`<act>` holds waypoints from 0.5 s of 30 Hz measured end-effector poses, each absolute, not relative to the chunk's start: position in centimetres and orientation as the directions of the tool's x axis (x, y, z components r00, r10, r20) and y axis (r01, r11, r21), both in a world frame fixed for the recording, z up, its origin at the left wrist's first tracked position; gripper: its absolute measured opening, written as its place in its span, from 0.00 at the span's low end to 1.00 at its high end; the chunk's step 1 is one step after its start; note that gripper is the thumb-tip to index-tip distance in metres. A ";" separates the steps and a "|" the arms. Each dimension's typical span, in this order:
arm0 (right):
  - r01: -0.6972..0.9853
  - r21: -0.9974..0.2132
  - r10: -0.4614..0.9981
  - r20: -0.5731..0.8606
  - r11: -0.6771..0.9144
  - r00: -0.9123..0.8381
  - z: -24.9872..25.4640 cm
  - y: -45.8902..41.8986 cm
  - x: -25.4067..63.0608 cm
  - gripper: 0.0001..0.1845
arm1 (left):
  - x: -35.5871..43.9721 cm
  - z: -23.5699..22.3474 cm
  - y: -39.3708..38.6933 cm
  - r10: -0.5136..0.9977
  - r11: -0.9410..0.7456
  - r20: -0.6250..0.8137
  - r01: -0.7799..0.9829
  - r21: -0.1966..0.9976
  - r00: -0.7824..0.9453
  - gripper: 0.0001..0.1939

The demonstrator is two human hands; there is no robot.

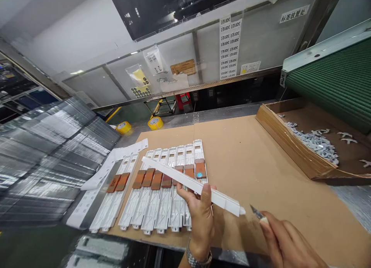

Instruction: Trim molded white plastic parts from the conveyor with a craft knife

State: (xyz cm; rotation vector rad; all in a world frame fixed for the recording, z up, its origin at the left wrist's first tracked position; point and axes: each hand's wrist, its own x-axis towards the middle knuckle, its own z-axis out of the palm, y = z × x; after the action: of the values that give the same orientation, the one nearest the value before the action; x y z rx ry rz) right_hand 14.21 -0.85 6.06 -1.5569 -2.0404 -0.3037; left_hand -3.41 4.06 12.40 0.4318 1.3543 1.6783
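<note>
Above the cardboard (237, 152), near the front of the bench, a white strip (187, 180) hangs aslant in the air, its far end up to the left and its near end lower to the right. The left hand (201, 214) has it clamped from below, thumb on the near face and fingers behind (a metal band (198, 258) circles the wrist). Just beyond the strip's right end, apart from it, the blade of a knife (256, 211) points up and left; the right hand (285, 237) is closed around its handle.

Under and left of the strip lie seven white rails (164, 206) side by side, a brown block (157, 180) across each, the rightmost block with a blue dot (199, 175). Further left are two more rails (111, 208), also bearing blocks. Behind them sit two yellow tape rolls (155, 123). To the right, a box (281, 148) holds small white pieces (319, 146), below a green belt (342, 78).
</note>
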 end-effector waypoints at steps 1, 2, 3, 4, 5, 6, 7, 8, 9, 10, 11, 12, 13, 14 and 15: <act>0.947 -0.154 0.828 0.538 0.282 -0.158 5.9 -0.7 14.5 0.19 | -3.4 12.3 4.1 0.811 0.016 -0.270 -0.441 0.897 -0.520 0.44; 0.949 -0.165 0.839 0.525 0.268 -0.146 5.7 -0.5 14.8 0.19 | -3.4 12.3 4.1 0.814 0.015 -0.276 -0.456 0.890 -0.511 0.44; 0.949 -0.178 0.848 0.511 0.262 -0.139 5.6 -0.4 15.1 0.20 | -3.3 12.2 4.1 0.819 0.014 -0.278 -0.466 0.884 -0.502 0.44; 0.945 -0.192 0.855 0.500 0.264 -0.137 5.4 -0.2 15.3 0.20 | -3.3 12.1 4.1 0.826 0.015 -0.277 -0.472 0.881 -0.491 0.44; 0.941 -0.206 0.858 0.494 0.269 -0.137 5.3 -0.1 15.4 0.20 | -3.2 12.1 4.1 0.833 0.019 -0.278 -0.477 0.878 -0.478 0.44; 0.938 -0.221 0.858 0.497 0.267 -0.128 5.2 -0.1 15.6 0.19 | -3.1 12.1 4.1 0.842 0.029 -0.285 -0.489 0.872 -0.458 0.44; 0.935 -0.237 0.860 0.497 0.263 -0.116 5.1 0.0 15.7 0.19 | -3.1 12.1 4.1 0.851 0.045 -0.300 -0.509 0.860 -0.432 0.43; 0.933 -0.255 0.863 0.496 0.254 -0.099 5.1 0.0 15.9 0.18 | -3.0 12.0 4.2 0.860 0.062 -0.321 -0.542 0.838 -0.397 0.42; 0.929 -0.278 0.866 0.494 0.243 -0.079 5.0 0.1 16.2 0.18 | -3.0 11.9 4.2 0.868 0.083 -0.347 -0.587 0.805 -0.354 0.42; 0.926 -0.301 0.870 0.490 0.229 -0.057 4.9 0.1 16.6 0.19 | -2.9 11.6 4.2 0.878 0.115 -0.377 -0.633 0.765 -0.297 0.41; 0.923 -0.322 0.873 0.486 0.210 -0.029 4.8 0.2 17.0 0.19 | -2.8 11.2 4.2 0.886 0.161 -0.407 -0.675 0.720 -0.223 0.39; 0.921 -0.341 0.877 0.480 0.189 -0.002 4.6 0.2 17.5 0.20 | -2.7 10.7 4.1 0.891 0.216 -0.432 -0.704 0.677 -0.142 0.37; 0.918 -0.358 0.884 0.468 0.171 0.017 4.4 0.3 18.1 0.20 | -2.4 10.0 4.0 0.891 0.273 -0.450 -0.712 0.647 -0.067 0.35; 0.913 -0.378 0.892 0.450 0.156 0.034 4.2 0.4 18.6 0.20 | -2.0 9.2 3.7 0.887 0.324 -0.461 -0.699 0.637 -0.008 0.33; 0.903 -0.405 0.906 0.422 0.144 0.045 3.9 0.5 19.2 0.20 | -1.4 8.2 3.4 0.883 0.362 -0.468 -0.671 0.647 0.026 0.30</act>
State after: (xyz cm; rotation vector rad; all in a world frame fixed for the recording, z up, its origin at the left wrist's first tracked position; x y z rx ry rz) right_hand 19.21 0.46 3.91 -1.7309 -1.8275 0.0058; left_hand -1.44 3.42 8.20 0.2752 0.9523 1.2247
